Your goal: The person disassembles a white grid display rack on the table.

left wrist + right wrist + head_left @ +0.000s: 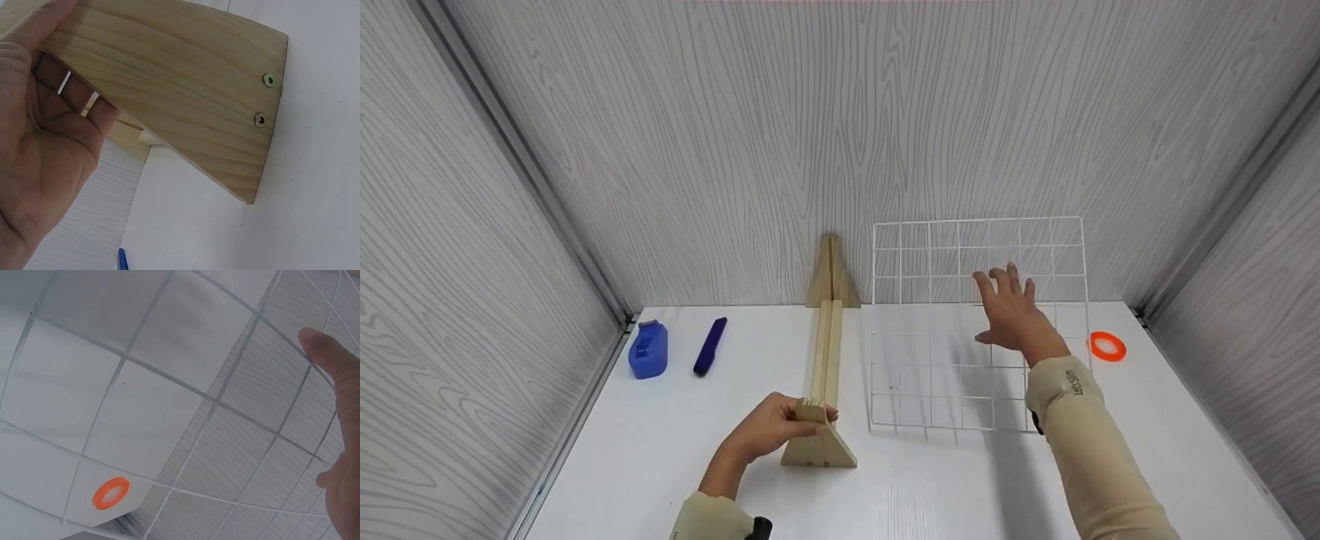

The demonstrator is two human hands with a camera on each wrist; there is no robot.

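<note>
A wooden stand (832, 345) with a grooved beam and a tapered upright at each end runs from front to back on the white table. My left hand (772, 427) grips the top of its near upright (185, 73), thumb on one face and fingers on the other. Two screws show low on that upright in the left wrist view. Right of the stand, a white wire grid panel (930, 365) is upright. My right hand (1012, 319) is spread against the panel, fingers apart and slightly bent; whether the fingertips hook the wires is unclear.
On the left of the table lie a blue tape dispenser (649, 349) and a dark blue box cutter (710, 346). An orange tape ring (1107, 346) lies at the right, beyond the panel. Grey wood-grain walls (735, 150) enclose the table at the back and sides.
</note>
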